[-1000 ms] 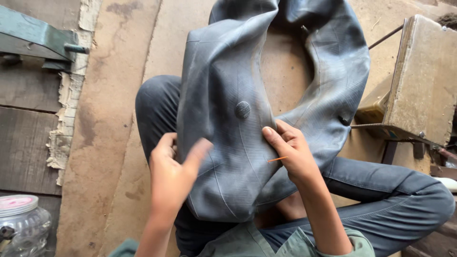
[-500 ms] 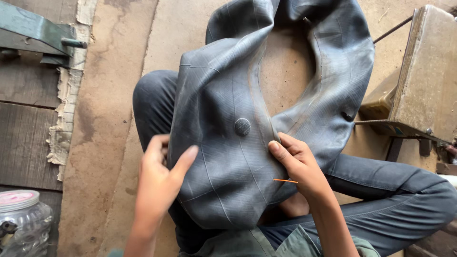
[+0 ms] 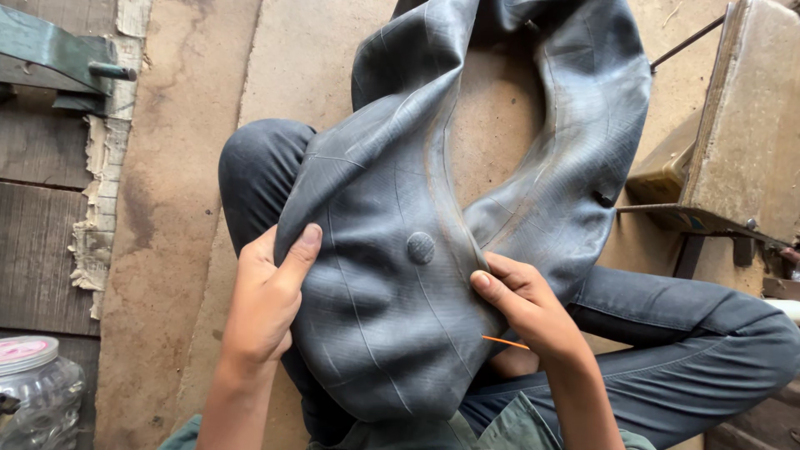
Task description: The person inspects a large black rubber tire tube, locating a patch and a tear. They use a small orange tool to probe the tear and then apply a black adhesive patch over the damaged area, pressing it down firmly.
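**Hands on tube, either side of the patch**

Left hand (image 3: 267, 308) lies flat on the tube (image 3: 392, 283), fingers loosely spread, thumb laid up along the tube's left fold. It pinches nothing; it presses the rubber down against the person's left knee (image 3: 258, 167).

Right hand (image 3: 525, 304) rests on the tube's inner edge, fingers curled together, thumb pointing toward the patch (image 3: 421, 247). A thin orange stick (image 3: 504, 341) shows at the heel of this hand, its near end hidden under the hand; whether it is gripped or merely tucked there cannot be told.

Position relative to the patch: the patch is a small round raised disc on the wide lower lobe of the tube. The left hand is left of it and slightly below; the right hand is right of it and slightly below. The right thumb tip is the nearer of the two, close beside the patch but not touching it.

The tube is a grey, deflated ring draped over the lap, its long axis running from the lap away up the floor (image 3: 175, 208). Its open centre lies above and to the right of the patch. A metal box (image 3: 750, 117) stands well right of the patch; a clear jar (image 3: 37, 392) sits far to its lower left.
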